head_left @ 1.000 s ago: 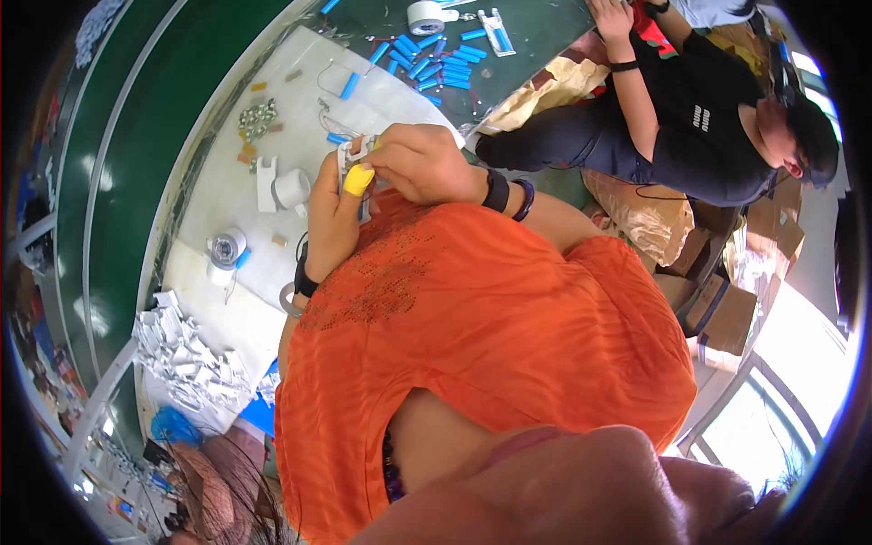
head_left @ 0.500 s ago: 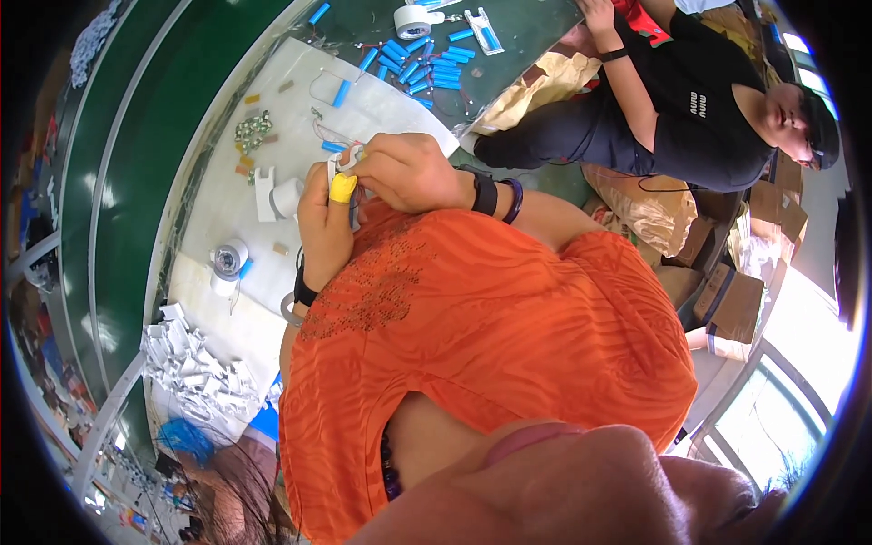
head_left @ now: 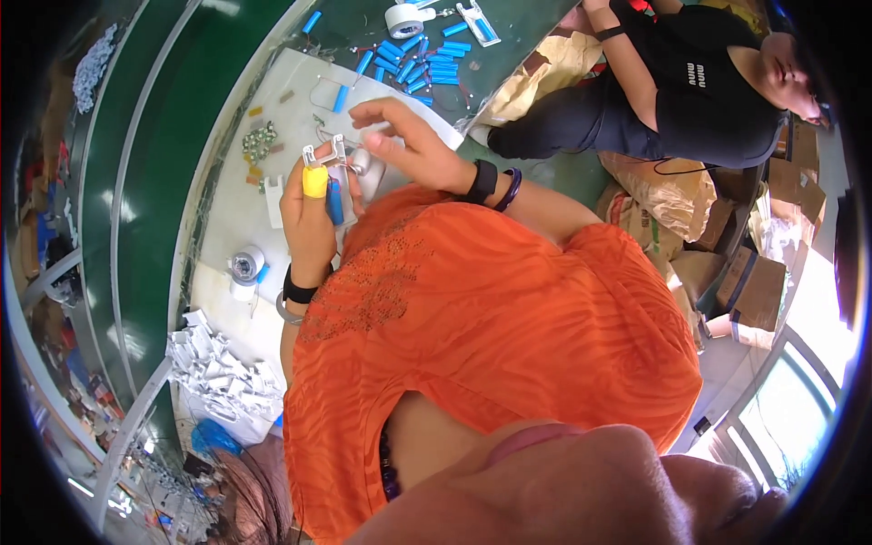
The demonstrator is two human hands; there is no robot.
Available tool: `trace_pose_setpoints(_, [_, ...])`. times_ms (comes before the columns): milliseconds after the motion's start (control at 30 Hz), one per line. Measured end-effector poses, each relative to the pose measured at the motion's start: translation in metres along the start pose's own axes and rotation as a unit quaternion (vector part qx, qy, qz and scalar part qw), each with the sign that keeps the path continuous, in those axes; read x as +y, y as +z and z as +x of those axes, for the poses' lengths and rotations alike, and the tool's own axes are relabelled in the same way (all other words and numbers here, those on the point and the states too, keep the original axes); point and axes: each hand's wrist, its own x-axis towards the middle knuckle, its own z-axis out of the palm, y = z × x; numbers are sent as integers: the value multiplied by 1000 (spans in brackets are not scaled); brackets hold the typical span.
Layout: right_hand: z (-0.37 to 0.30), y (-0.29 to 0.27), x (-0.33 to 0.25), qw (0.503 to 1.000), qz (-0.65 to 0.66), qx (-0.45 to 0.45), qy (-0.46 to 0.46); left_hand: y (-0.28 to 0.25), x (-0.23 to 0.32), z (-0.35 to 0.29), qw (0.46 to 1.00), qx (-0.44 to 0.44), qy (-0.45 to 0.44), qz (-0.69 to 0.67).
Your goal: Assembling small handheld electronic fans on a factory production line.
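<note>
My left hand [head_left: 309,238], with yellow wrapping [head_left: 315,182] round one finger, grips a white plastic casing [head_left: 339,148]. A blue cylindrical battery [head_left: 335,202] shows against the casing, below its forked end. Beside it is a rounded white part [head_left: 360,162]; whether it is joined to the casing I cannot tell. Just to the right, my right hand [head_left: 420,150] is open, fingers apart and holding nothing. On the pale sheet beyond my hands lie another blue battery [head_left: 341,98] with a thin wire and a cluster of small green circuit boards [head_left: 259,141].
Several blue batteries [head_left: 413,65] lie on the green table [head_left: 350,36] at the back. A white round-headed piece [head_left: 409,20] stands near them, another [head_left: 245,265] at left. White plastic parts [head_left: 218,368] are heaped lower left. A person in black [head_left: 672,100] sits at right, by cardboard boxes [head_left: 758,291].
My right hand has let go and drawn back from the casing, its fingers spreading. My left hand has turned, bringing the casing and blue battery into sight. The whole view has shifted slightly.
</note>
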Motion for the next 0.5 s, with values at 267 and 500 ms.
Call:
trace_pose_setpoints(267, [10, -10, 4, 931, 235, -130, 248, 12, 6, 15, 998, -22, -17, -53])
trace_pose_setpoints(500, [13, -23, 18, 953, 181, -39, 238, 13, -2, 21, 998, 2, -52, -41])
